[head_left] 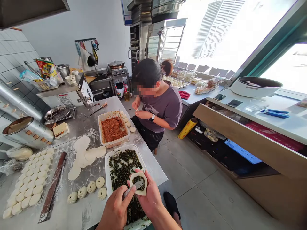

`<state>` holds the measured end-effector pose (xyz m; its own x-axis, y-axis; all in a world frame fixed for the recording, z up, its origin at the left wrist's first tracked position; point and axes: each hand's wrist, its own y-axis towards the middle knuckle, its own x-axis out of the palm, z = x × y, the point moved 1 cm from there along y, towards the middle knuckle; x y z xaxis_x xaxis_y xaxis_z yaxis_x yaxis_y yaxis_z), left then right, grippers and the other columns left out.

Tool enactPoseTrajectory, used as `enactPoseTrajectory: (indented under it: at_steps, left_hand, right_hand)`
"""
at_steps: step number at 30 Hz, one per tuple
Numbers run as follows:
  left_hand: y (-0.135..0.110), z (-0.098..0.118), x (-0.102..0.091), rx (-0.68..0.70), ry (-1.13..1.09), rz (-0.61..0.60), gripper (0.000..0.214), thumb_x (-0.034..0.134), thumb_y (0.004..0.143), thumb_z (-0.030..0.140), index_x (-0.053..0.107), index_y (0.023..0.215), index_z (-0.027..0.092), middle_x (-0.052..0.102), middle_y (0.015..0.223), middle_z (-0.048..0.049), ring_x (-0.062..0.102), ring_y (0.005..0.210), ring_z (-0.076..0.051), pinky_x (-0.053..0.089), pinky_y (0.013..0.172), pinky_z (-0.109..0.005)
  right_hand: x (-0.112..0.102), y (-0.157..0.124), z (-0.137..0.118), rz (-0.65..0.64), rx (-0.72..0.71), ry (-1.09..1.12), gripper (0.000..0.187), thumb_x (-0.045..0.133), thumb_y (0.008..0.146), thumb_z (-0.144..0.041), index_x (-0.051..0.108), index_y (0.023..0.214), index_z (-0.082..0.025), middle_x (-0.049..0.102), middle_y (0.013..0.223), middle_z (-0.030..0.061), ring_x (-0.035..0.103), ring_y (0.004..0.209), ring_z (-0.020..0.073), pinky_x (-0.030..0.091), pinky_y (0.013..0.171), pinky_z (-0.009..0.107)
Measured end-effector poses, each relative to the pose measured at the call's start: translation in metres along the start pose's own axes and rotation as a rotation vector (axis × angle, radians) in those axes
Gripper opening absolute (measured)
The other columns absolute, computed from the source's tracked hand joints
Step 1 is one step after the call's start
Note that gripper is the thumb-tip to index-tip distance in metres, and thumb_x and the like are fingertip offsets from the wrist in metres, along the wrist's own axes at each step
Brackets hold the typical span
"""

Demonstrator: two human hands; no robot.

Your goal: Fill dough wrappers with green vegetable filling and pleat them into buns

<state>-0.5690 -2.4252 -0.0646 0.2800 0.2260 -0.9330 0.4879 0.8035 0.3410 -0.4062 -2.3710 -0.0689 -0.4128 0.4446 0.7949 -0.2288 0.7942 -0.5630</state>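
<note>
My right hand [152,196] is palm up, cupping a round dough wrapper [144,189] with dark green chopped filling in its middle. My left hand [117,206] grips a small metal spatula [138,184], its blade pressed on the filling inside the wrapper. Both hands are over a white tray [107,171] of chopped greens filling [124,163]. Left of the tray sit several pleated buns [91,187] on the floured steel table. Flat rolled wrappers [82,156] lie overlapping behind them.
A tub [102,139] of reddish filling stands beyond the tray. Rows of dough pieces [32,179] and a dark wooden strip [54,185] lie at left. A knife [97,109] rests farther back. Across the table's corner sits a co-worker [159,105], hands together. The table edge runs close at right.
</note>
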Motion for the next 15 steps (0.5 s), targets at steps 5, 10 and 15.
enactPoseTrajectory:
  at_steps: [5,10,15]
  left_hand:
    - [-0.007,-0.029,-0.012,-0.253,0.037,-0.204,0.054,0.032,0.093,0.003,0.052,0.139,0.023,0.063,0.13,-0.0099,0.066,0.117,-0.018,0.057,0.095,-0.029]
    - [-0.003,-0.04,0.009,-0.317,0.081,-0.736,0.034,0.043,0.09,0.009,0.067,0.11,0.023,0.07,0.1,-0.0072,0.072,0.083,-0.02,0.057,0.076,-0.033]
    - [-0.003,-0.015,0.055,-0.268,0.05,-0.872,0.037,0.038,0.088,0.002,0.07,0.102,0.015,0.07,0.103,-0.0131,0.072,0.089,-0.023,0.056,0.078,-0.036]
  right_hand:
    - [-0.019,-0.008,-0.029,0.094,0.046,-0.153,0.036,0.075,0.078,-0.028,0.072,0.111,-0.012,0.078,0.094,0.0106,0.071,0.076,0.0209,0.056,0.065,0.03]
    - [-0.047,-0.008,-0.047,0.062,0.055,-0.098,0.022,0.063,0.079,-0.022,0.073,0.093,-0.008,0.077,0.091,0.0177,0.072,0.092,0.03,0.06,0.076,0.039]
    - [-0.069,-0.003,-0.032,0.152,0.013,-0.096,0.015,0.064,0.077,-0.019,0.072,0.087,-0.012,0.077,0.083,0.0131,0.073,0.084,0.028,0.062,0.074,0.039]
